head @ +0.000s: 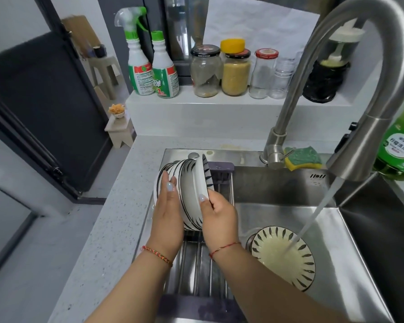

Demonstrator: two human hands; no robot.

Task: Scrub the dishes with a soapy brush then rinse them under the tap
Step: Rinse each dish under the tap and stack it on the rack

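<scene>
Two forearms reach in from the bottom edge, each wrist wearing a thin red string bracelet. The left hand [167, 215] lies with straight fingers against the near face of a row of white bowls with black stripes [184, 194], which stand on edge on a roll-up drying rack [196, 271] laid over the left part of a steel sink [336, 264]. The bowls' rims run roughly up and down, their open sides turned to the left. The right hand [218, 217] pinches the lower rim of the last bowl [204, 178] on the right of the row, thumb on its white inside, the other fingers hidden behind it. That bowl also stands nearly upright, tilted slightly, its striped outside facing right.

To the right, in the sink basin, a plate with black leaf marks around its rim [283, 255] lies tilted over the drain. A stream of water [313, 213] from the steel gooseneck tap [350, 89] lands on it.

Behind the tap base sits a green and yellow sponge [302, 158]. At the right edge a green dish soap bottle [398, 148] is cut off; its label carries Chinese characters too blurred to read.

On the back ledge stand two green and white spray bottles [149, 68] with small unreadable print, then glass jars [233, 73], one holding yellow grains, and a dark pump container [324, 75] partly hidden by the tap.
</scene>
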